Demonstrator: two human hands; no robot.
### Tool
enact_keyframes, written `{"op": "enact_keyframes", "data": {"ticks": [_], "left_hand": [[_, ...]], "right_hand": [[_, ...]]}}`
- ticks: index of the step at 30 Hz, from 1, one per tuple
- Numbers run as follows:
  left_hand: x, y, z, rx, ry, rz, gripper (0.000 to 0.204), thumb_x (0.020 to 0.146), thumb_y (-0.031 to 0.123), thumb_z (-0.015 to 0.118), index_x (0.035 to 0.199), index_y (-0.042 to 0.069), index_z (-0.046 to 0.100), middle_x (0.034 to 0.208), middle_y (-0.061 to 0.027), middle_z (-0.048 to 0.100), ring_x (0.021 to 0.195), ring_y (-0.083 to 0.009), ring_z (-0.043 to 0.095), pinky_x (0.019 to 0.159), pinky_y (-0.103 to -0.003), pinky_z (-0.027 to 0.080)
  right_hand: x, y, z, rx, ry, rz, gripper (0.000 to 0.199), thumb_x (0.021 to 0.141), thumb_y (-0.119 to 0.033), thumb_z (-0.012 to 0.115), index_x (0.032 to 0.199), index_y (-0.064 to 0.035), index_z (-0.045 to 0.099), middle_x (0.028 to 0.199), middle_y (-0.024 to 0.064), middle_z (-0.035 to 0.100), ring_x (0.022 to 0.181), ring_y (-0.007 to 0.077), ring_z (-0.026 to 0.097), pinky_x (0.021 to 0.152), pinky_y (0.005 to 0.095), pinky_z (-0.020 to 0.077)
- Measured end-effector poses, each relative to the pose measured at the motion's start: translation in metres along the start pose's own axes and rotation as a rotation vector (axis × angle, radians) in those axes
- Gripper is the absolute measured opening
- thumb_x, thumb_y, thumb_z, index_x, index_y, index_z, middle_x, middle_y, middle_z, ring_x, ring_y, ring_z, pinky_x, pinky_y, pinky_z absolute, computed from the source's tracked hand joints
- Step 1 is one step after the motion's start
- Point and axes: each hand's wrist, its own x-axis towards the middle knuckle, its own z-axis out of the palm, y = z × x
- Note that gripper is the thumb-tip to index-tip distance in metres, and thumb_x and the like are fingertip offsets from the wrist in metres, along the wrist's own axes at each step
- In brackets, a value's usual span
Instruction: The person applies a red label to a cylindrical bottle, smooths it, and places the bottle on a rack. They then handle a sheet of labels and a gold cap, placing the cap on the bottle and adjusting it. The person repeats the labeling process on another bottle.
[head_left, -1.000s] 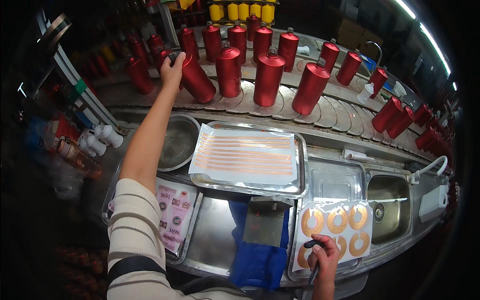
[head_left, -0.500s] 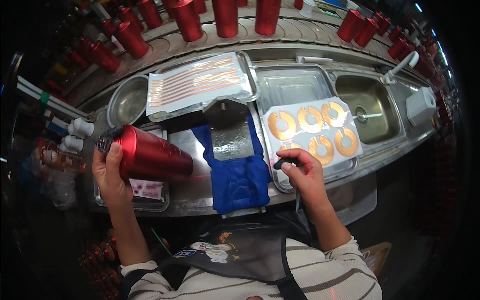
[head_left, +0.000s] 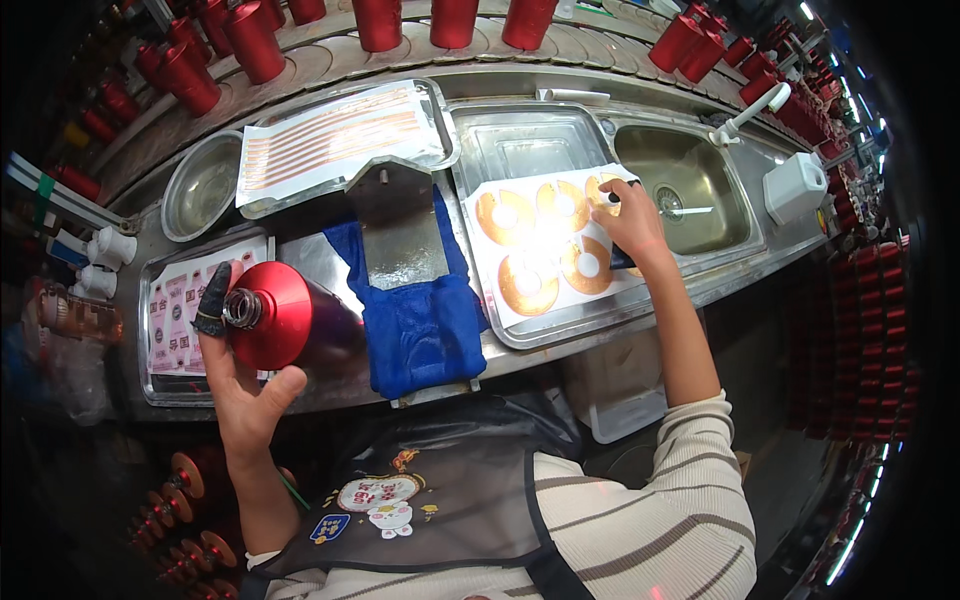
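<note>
My left hand [head_left: 245, 395] supports a shiny red metal bottle [head_left: 275, 325], its threaded neck turned toward me and its far end in shadow. A black cover wraps one left finger, and the thumb stands off the bottle's side. My right hand [head_left: 635, 225] is over a white sheet [head_left: 480, 260] of several gold C-shaped ring decals [head_left: 530, 285]. Its curled fingertips are at the upper right gold ring decal [head_left: 605, 185]; whether that lifts off the sheet is unclear. Something dark and flat shows under the right wrist, and the hand covers part of the sheet.
A blue cloth [head_left: 425, 335] drapes over a metal stand [head_left: 405, 245] between my hands. Behind lie a tray [head_left: 448, 150] of gold strips and a steel bowl [head_left: 205, 190]. A printed-label tray [head_left: 150, 385] sits left, a sink [head_left: 690, 225] right. Red bottles [head_left: 455, 22] line a conveyor [head_left: 330, 60].
My right hand has moved away from me and to the right, onto the decal sheet. The bottle in my left hand has swung round so its neck faces me. My view has shifted right.
</note>
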Motion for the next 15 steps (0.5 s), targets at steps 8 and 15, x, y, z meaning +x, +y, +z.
{"op": "enact_keyframes", "data": {"ticks": [8, 15], "left_hand": [[-0.007, -0.02, -0.025, -0.079, -0.014, -0.155, 0.112, 0.064, 0.019, 0.093, 0.154, 0.006, 0.028, 0.149, -0.0123, 0.041, 0.136, -0.0265, 0.046, 0.111, -0.043, 0.042], [-0.007, -0.027, -0.027, -0.112, 0.004, -0.144, 0.113, 0.06, 0.012, 0.094, 0.153, 0.007, 0.029, 0.149, -0.0111, 0.042, 0.135, -0.0257, 0.047, 0.11, -0.042, 0.043]], "right_hand": [[0.077, 0.005, -0.009, -0.098, -0.26, -0.126, 0.058, 0.07, -0.026, 0.083, 0.126, -0.0198, 0.07, 0.104, 0.0186, 0.057, 0.104, 0.0368, 0.059, 0.092, 0.0413, 0.0478], [0.091, -0.001, -0.002, -0.077, -0.358, -0.2, 0.044, 0.067, -0.028, 0.085, 0.101, -0.0083, 0.067, 0.104, 0.0184, 0.059, 0.1, 0.0363, 0.06, 0.086, 0.0398, 0.049]]}}
